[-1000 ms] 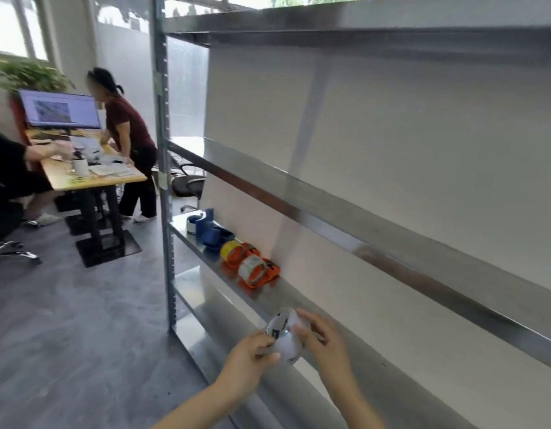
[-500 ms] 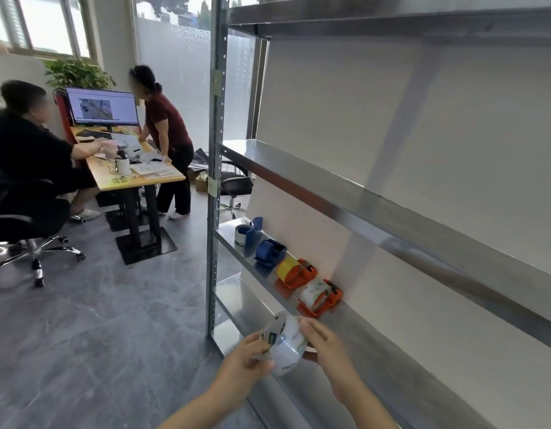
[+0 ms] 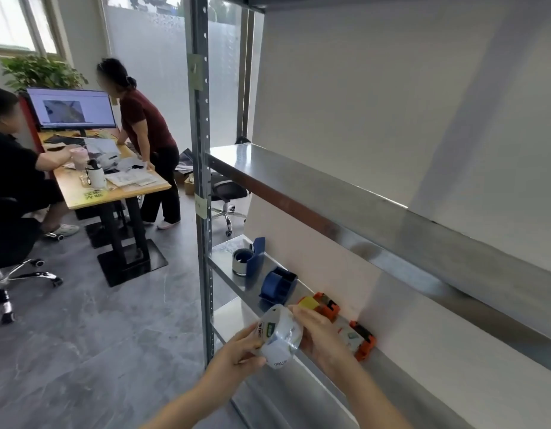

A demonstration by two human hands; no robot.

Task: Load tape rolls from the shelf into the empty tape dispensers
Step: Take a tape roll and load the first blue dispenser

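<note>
- Left hand (image 3: 234, 356) low in the middle of the view, thumb and fingers curled onto the near-left side of a tape roll (image 3: 279, 335).
- Right hand (image 3: 322, 337) opposite it, fingers wrapped over the roll's right side, likewise clamped on it.
- Tape roll whitish, sealed in glossy clear wrap with a printed label, tilted, held in the air between both hands just in front of the shelf board (image 3: 228, 258).
- Along that steel board, against the white back panel, four dispensers in a row from far to near.
- Far blue dispenser (image 3: 258, 253) upright, with a grey-white roll (image 3: 240, 263) touching its left side; cannot tell whether that roll is mounted.
- Near blue dispenser (image 3: 279, 286) just beside it, lying low on the board.
- Far orange dispenser (image 3: 327, 305) carrying yellow tape, right behind the right hand's fingertips.
- Near orange dispenser (image 3: 364, 339) carrying a pale roll, its left part hidden by the right hand.
- Perforated steel upright (image 3: 203, 181) at the left end of the rack; upper shelf (image 3: 330, 193) running near-right above the dispensers.
- Far left: wooden desk (image 3: 119, 190) with a lit monitor (image 3: 71, 108), a white mug (image 3: 96, 178) and papers; seated person in black (image 3: 11, 168); standing person in a dark red top (image 3: 147, 128) leaning on the desk; potted plant (image 3: 39, 71) behind the monitor.
</note>
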